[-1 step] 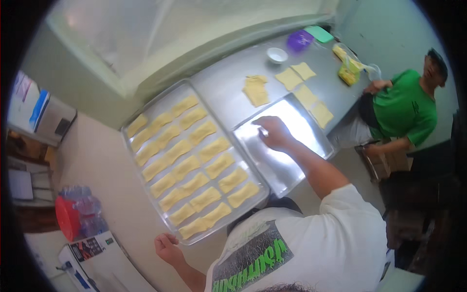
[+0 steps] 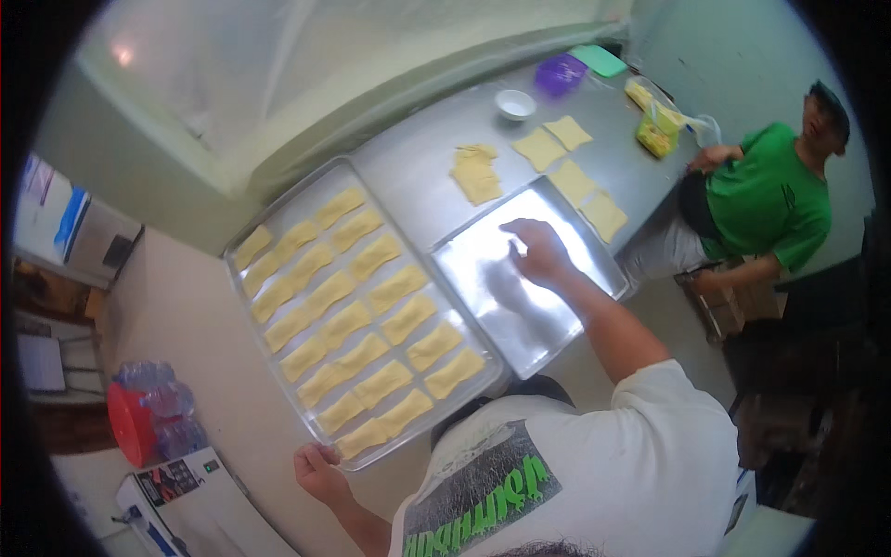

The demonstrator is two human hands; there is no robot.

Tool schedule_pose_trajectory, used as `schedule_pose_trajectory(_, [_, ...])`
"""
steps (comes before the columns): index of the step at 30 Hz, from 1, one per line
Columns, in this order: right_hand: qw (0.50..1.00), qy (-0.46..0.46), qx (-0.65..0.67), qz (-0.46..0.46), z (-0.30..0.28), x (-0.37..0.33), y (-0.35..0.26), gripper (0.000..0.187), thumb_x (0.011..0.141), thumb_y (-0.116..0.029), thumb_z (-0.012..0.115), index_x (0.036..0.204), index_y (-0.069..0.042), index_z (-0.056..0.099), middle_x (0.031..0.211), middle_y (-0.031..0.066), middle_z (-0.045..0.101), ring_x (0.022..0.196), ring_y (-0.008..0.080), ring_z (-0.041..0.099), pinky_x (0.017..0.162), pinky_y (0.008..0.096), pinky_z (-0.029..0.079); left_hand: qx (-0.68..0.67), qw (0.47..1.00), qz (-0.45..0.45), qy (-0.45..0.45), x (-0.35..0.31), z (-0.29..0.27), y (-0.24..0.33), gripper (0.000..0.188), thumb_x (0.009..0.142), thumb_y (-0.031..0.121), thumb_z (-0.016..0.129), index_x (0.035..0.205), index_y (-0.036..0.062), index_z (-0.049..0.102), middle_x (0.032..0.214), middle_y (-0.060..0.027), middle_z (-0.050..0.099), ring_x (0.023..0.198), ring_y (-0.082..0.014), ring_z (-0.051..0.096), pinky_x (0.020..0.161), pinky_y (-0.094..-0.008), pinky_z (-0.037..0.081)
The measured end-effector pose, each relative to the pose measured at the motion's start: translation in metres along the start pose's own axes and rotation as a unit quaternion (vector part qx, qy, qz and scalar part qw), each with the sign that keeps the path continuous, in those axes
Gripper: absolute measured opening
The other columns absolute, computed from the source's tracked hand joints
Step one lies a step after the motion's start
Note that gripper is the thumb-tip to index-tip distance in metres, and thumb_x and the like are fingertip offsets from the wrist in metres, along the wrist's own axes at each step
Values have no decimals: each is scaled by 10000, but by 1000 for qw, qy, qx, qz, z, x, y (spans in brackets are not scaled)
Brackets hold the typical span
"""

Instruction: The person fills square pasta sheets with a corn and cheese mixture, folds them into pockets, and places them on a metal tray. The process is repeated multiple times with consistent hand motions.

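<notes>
Left hand [image 2: 320, 472] nearer the filled tray [image 2: 325, 189]

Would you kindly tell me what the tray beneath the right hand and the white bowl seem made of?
Tray: apparently smooth, shiny metal, judging by its bright glare. White bowl: smooth and pale, perhaps plastic or ceramic; its plain look leaves that open.

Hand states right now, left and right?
Left hand: fingers curled at a corner of the dough tray; grip unclear.
Right hand: partly open above the shiny tray, nothing visibly held.
</notes>
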State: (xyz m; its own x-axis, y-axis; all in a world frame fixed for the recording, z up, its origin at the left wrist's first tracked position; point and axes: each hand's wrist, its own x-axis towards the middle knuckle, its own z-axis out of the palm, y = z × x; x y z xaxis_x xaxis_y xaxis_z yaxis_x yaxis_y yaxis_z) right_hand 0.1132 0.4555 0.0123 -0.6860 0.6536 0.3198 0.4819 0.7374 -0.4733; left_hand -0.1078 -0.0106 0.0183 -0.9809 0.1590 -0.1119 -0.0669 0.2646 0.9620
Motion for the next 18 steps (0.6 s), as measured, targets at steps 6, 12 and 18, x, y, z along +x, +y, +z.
schedule_pose_trajectory(6, [944, -36, -195, 265, -87, -101, 126, 295, 852, -234, 695, 1062, -37, 629, 1009, 194, 666, 969, 405, 646, 828, 499, 526, 10, 994, 42, -100, -63, 110, 33, 226, 1027, 145, 536, 845, 21, 585, 690, -54, 602, 580, -115, 548, 540, -255, 456])
schedule_pose_trajectory(12, [966, -91, -22, 241, -92, -130, 165, 218, 913, -258, 647, 972, -49, 666, 970, 182, 675, 906, 396, 660, 799, 497, 535, 76, 977, 4, -198, -149, 204, 53, 200, 1025, 159, 562, 901, 16, 626, 731, -54, 641, 611, -105, 573, 562, -257, 470])
schedule_pose_trajectory(18, [974, -44, 69, 209, -87, -134, 186, 223, 935, -237, 621, 985, -34, 698, 973, 210, 688, 917, 408, 665, 806, 487, 531, -27, 961, -14, -274, -202, 270, 61, 174, 1019, 161, 591, 940, 16, 648, 761, -49, 664, 654, -96, 597, 597, -235, 482])
